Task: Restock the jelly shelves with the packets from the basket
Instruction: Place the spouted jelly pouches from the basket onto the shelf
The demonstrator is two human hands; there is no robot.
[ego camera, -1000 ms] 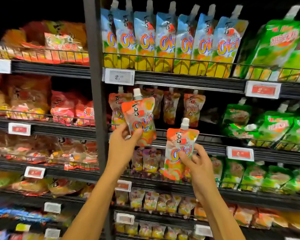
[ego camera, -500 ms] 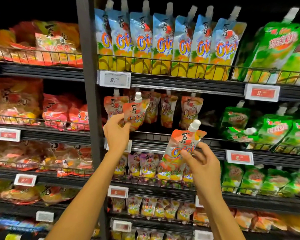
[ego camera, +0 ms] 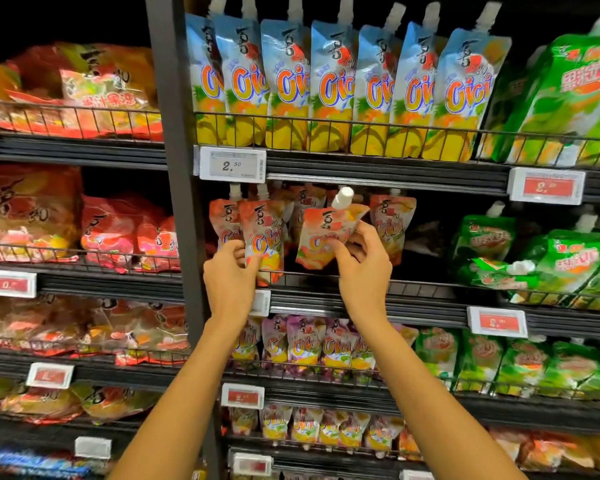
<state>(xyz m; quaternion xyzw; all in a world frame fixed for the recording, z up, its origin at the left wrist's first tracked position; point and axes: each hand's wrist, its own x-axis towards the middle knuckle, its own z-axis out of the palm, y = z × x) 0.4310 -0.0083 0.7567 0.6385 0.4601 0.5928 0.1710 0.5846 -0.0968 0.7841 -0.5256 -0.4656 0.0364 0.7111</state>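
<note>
**A:** What is each grip doing?

**B:** The left grip (ego camera: 229, 275) pinches the lower part of the first pouch (ego camera: 262, 233), with the thumb on the print and the fingers curled behind. The right grip (ego camera: 364, 265) pinches the second pouch (ego camera: 323, 237) at its lower right edge, with the thumb across the front.

**A:** Where do the pouches sit?

**B:** Both are at the middle shelf (ego camera: 430, 303). The first is at the left end of the orange row (ego camera: 392, 220), and its foot drops behind the wire rail (ego camera: 309, 276). I cannot tell whether it rests on the shelf. The second is held in the air, above the rail and just in front of the row.

**A:** Which way do they point?

**B:** The first has its long axis vertical, spout up under the price tag (ego camera: 232, 164). The second is tilted, with its white cap (ego camera: 343, 196) pointing up and to the right and its base down and to the left. Its printed face is toward the near side.

**A:** How would you finish the step well?

**B:** I'd turn the second pouch until its cap points straight up and keep the print facing out. Then I'd lower its base behind the rail, just right of the first. The left grip should steady the first pouch so its neighbours don't tip. These pouches look soft, so I'd hold the edges and not squeeze the belly.
</note>
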